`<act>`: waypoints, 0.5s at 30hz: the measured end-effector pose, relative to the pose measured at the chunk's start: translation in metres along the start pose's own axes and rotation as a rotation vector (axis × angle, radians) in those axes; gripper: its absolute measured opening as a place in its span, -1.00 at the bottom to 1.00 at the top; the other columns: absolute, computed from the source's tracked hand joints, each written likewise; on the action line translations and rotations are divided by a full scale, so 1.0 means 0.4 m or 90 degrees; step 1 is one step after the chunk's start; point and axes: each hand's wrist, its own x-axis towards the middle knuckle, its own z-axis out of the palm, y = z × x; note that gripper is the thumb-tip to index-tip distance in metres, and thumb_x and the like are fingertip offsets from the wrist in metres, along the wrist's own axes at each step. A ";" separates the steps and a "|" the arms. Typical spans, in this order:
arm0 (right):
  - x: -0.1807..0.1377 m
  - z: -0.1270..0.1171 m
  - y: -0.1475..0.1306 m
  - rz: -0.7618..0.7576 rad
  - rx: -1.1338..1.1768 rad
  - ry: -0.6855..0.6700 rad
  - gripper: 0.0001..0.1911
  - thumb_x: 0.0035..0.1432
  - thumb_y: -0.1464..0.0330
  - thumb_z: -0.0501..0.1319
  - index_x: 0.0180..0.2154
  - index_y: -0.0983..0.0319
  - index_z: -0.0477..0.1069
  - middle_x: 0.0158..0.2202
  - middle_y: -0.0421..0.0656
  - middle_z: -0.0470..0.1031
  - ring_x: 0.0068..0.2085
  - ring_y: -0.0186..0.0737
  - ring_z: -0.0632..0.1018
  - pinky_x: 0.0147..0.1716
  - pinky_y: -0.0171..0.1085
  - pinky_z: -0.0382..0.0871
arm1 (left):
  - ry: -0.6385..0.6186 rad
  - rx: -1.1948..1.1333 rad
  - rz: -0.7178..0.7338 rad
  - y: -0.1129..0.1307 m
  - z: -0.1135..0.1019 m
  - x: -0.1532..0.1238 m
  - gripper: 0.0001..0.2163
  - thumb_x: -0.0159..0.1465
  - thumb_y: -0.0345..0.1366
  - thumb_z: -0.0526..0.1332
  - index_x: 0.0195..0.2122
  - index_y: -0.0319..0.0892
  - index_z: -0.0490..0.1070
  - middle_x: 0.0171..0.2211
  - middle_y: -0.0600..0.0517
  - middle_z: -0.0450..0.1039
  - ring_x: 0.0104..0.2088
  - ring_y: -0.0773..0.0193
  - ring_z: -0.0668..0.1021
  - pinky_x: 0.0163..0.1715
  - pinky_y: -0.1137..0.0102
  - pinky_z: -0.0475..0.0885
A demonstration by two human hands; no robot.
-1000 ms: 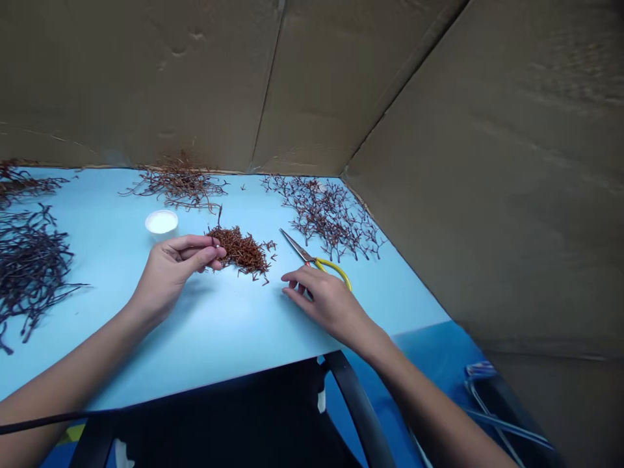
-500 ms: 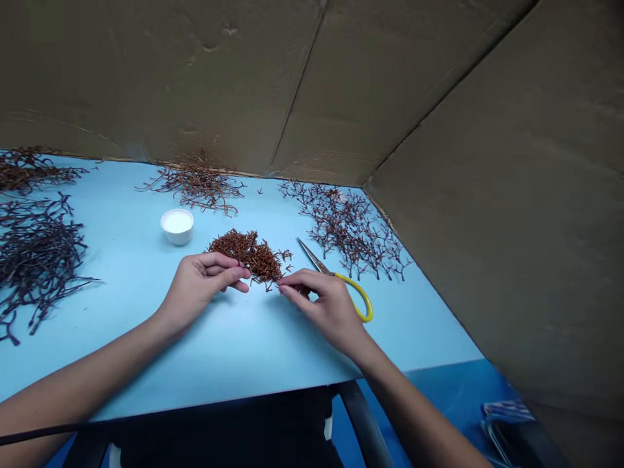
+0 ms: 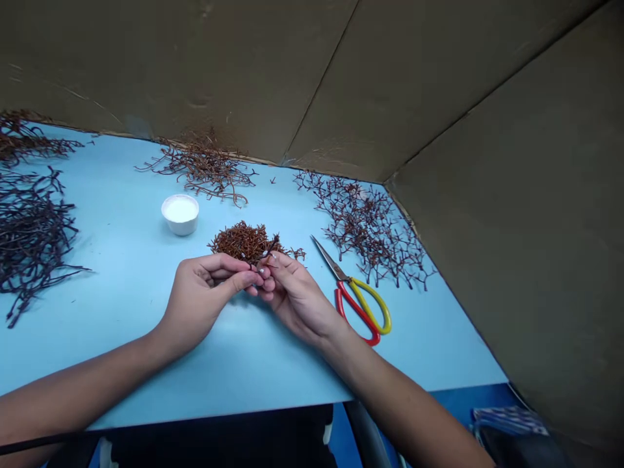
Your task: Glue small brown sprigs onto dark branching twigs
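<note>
The left hand [image 3: 207, 296] and right hand [image 3: 302, 296] pinch a dark twig [image 3: 273, 244], seemingly unfinished; many brown snippets [image 3: 238, 239] look unused; branched twigs [image 3: 368, 221], probably done, lie toward the worktop's [image 3: 219, 377] far right corner.

Your left hand [image 3: 199, 299] and right hand [image 3: 299, 296] meet in front of you, their fingers hiding the lower part of a dark twig [image 3: 273, 243] and the near edge of the brown heap [image 3: 241, 240]; whatever your right fingertips pinch is too small to tell. The left edge crops the dark pile [image 3: 34, 227], and a striped item [image 3: 511, 419] at lower right is blurred.
</note>
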 end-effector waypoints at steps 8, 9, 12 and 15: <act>-0.018 0.006 0.008 0.013 0.009 -0.005 -0.71 0.15 0.20 0.58 -0.28 0.24 0.61 -0.42 -0.29 0.54 -0.42 -0.47 0.53 -0.35 -0.48 0.48 | -0.016 -0.025 -0.026 0.002 0.009 -0.010 -0.90 0.21 -0.32 0.52 -0.40 -0.18 0.66 -0.40 0.02 0.73 -0.39 0.27 0.74 -0.26 0.46 0.69; -0.019 0.007 0.007 0.009 0.006 -0.006 -0.72 0.16 0.20 0.58 -0.28 0.24 0.61 -0.43 -0.29 0.54 -0.43 -0.47 0.53 -0.36 -0.48 0.47 | -0.016 -0.025 -0.027 0.003 0.010 -0.010 -0.90 0.21 -0.33 0.51 -0.39 -0.18 0.65 -0.40 0.02 0.72 -0.39 0.26 0.74 -0.26 0.46 0.69; -0.021 0.010 0.004 0.003 -0.008 -0.008 -0.72 0.17 0.20 0.57 -0.29 0.23 0.60 -0.45 -0.30 0.53 -0.44 -0.47 0.52 -0.39 -0.49 0.45 | -0.019 -0.019 -0.029 0.006 0.011 -0.011 -0.93 0.23 -0.36 0.48 -0.39 -0.18 0.65 -0.40 0.02 0.72 -0.38 0.24 0.74 -0.26 0.42 0.70; -0.020 0.011 0.005 -0.001 -0.019 -0.003 -0.70 0.15 0.18 0.58 -0.31 0.22 0.59 -0.47 -0.31 0.51 -0.46 -0.47 0.50 -0.39 -0.47 0.46 | -0.020 -0.004 -0.035 0.006 0.011 -0.011 -0.91 0.22 -0.32 0.49 -0.39 -0.18 0.65 -0.39 -0.01 0.72 -0.37 0.18 0.75 -0.25 0.35 0.71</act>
